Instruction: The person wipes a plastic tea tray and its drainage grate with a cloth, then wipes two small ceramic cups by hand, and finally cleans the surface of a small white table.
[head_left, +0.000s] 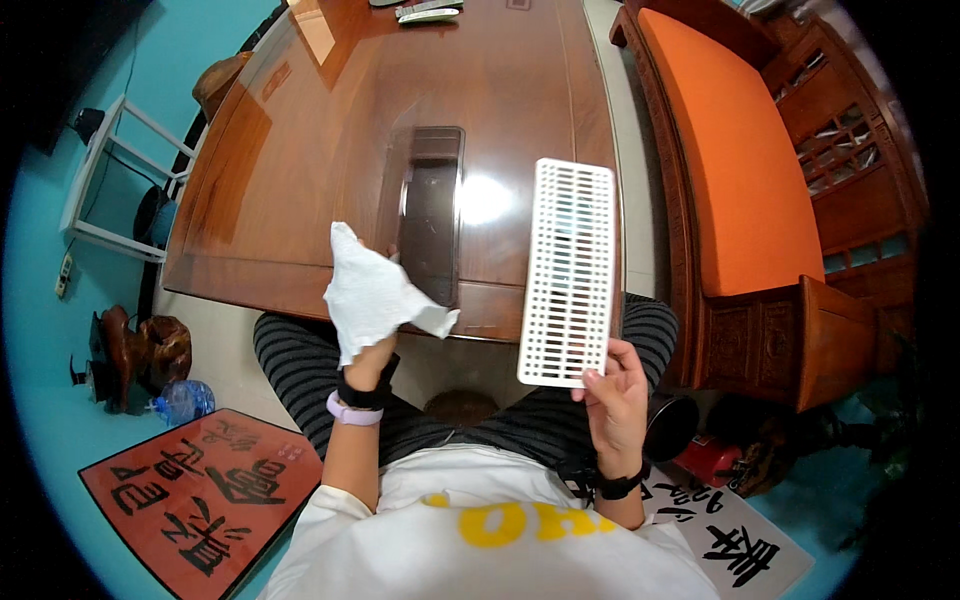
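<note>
A crumpled white cloth or paper towel (375, 290) drapes over my left hand (371, 362), hiding most of it. A bit of fingertip shows past the cloth's far side, and the hand seems closed on it over the table's near edge. My right hand (615, 400) pinches the lower right corner of a white slotted plastic rack (568, 270), thumb on its face. The rack is long and rectangular, with rows of slots and small holes, and is held up nearly lengthwise. Cloth and rack are apart. Between them, a dark rectangular tray (432, 225) lies in the tabletop.
The glossy brown wooden table (330, 120) fills the middle. A remote control (428, 14) lies at its far end. A wooden bench with an orange cushion (735, 150) stands right. At lower left are a plastic water bottle (185, 402) and a red calligraphy sheet (205, 500).
</note>
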